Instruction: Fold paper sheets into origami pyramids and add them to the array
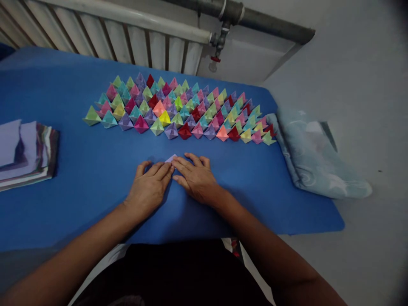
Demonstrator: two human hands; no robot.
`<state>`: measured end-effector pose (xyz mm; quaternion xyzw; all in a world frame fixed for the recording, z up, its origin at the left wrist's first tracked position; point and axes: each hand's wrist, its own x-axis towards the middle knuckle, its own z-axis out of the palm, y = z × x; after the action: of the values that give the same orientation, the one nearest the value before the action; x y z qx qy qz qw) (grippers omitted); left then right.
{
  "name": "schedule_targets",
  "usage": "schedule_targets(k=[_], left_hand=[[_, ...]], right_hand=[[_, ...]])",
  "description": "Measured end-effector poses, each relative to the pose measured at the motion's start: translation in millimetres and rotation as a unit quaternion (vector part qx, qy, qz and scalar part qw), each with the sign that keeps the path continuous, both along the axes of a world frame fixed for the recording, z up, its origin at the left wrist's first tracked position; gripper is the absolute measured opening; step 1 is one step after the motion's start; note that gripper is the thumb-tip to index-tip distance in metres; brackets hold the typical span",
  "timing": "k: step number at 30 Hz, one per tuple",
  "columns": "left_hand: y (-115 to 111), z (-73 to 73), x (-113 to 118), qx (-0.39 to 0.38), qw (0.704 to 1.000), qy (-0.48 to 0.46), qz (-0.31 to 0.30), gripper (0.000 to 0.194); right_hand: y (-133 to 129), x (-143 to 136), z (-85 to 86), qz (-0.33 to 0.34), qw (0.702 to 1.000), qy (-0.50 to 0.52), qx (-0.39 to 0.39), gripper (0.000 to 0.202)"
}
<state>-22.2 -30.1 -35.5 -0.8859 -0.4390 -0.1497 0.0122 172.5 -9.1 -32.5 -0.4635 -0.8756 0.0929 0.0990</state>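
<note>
A small light purple piece of folded paper [171, 158] lies on the blue table [95, 161], mostly covered by my fingers; only its pointed top shows. My left hand [149, 185] rests over its left part, fingers stretched out and pressing down. From the right, my right hand [197, 176] lays its spread fingertips on the same paper. The fingertips of both hands nearly meet. Beyond them, several rows of small folded paper boats [178, 104] in green, pink, purple, red, yellow and blue stand across the table.
A stack of coloured paper sheets [28, 148] lies at the left. A folded light blue patterned cloth [315, 157] sits at the right edge against the wall. Behind the table are a white radiator [140, 44] and a grey pipe [270, 25] with a red-handled valve.
</note>
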Motion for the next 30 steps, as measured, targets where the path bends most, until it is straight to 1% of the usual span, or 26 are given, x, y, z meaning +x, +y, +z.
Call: schedule_targets(k=[5,8,10,12,14,16,18,19,22,24,26,30], left_hand=[[-16.6,0.0,0.6,-0.006,0.999,0.0,0.054,0.048],[-21.1,-0.8,2.3,0.009,0.998,0.016,0.059,0.047],[-18.7,0.5,2.9,0.021,0.998,0.028,0.061,0.047],[-9.7,4.8,2.1,0.025,0.997,0.044,0.056,0.042],[5.6,12.1,-0.2,0.013,0.997,0.065,0.033,0.035],[24.8,20.6,-2.8,-0.012,0.995,0.098,-0.009,0.031],[43.8,27.3,-4.8,-0.038,0.99,0.119,-0.059,0.027],[52.2,29.4,-5.5,-0.051,0.989,0.119,-0.074,0.024],[71.0,30.5,-6.8,-0.088,0.985,0.104,-0.108,0.017],[78.9,28.4,-7.8,-0.104,0.982,0.094,-0.124,0.017],[84.1,26.0,-9.3,-0.114,0.981,0.078,-0.136,0.02],[88.7,24.1,-11.9,-0.126,0.98,0.052,-0.146,0.022]], right_hand=[[-1.1,-1.2,-0.4,0.003,1.0,-0.008,-0.002,0.045],[-0.8,-1.5,2.4,0.001,1.0,-0.014,-0.015,0.045],[0.0,-1.4,4.7,0.001,1.0,-0.011,-0.022,0.045],[2.0,-0.4,6.8,0.001,0.999,0.006,-0.031,0.045],[5.6,2.4,7.9,-0.009,0.998,0.041,-0.051,0.044],[10.2,7.1,7.7,-0.034,0.992,0.102,-0.073,0.044],[14.7,12.9,5.8,-0.062,0.978,0.179,-0.087,0.045],[16.6,15.7,4.3,-0.073,0.969,0.219,-0.093,0.046],[20.4,21.8,-0.9,-0.091,0.937,0.319,-0.107,0.045],[21.7,23.3,-3.9,-0.097,0.92,0.363,-0.112,0.042],[22.6,23.5,-5.8,-0.097,0.91,0.388,-0.11,0.039],[23.3,22.7,-6.0,-0.104,0.903,0.402,-0.112,0.034]])
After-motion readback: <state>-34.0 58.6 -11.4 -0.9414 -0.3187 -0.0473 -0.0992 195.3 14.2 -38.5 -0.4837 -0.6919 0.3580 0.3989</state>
